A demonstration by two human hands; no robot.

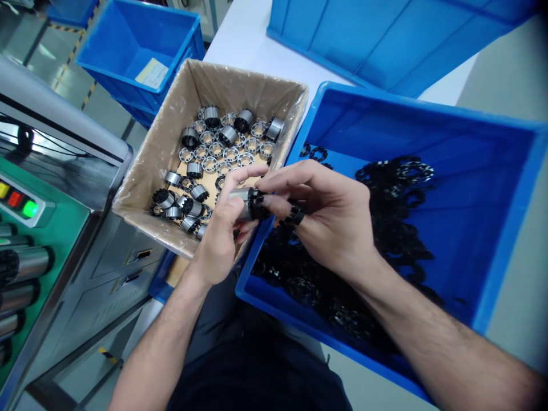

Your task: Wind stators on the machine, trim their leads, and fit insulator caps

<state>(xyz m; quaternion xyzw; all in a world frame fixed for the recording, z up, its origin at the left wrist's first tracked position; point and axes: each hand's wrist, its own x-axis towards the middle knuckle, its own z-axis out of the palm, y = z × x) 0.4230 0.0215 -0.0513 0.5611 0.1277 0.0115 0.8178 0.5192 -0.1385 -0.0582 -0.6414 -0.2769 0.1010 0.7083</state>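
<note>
Core [238, 196] held where carton [244, 85] and blue bin [466, 165] meet: left hand [218, 234] gripping it, right hand [336, 214] pinching its black end ring [257, 204], seating apparently unfinished. Carton pieces [226, 135]: some black-ended, others silver-topped. Loose rings [415, 171] plentiful.

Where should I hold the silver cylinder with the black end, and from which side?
The silver cylinder is probably best gripped round its smooth metal wall, coming from the left, as the left hand does; its black notched end faces the right hand, so keep that end clear.
</note>
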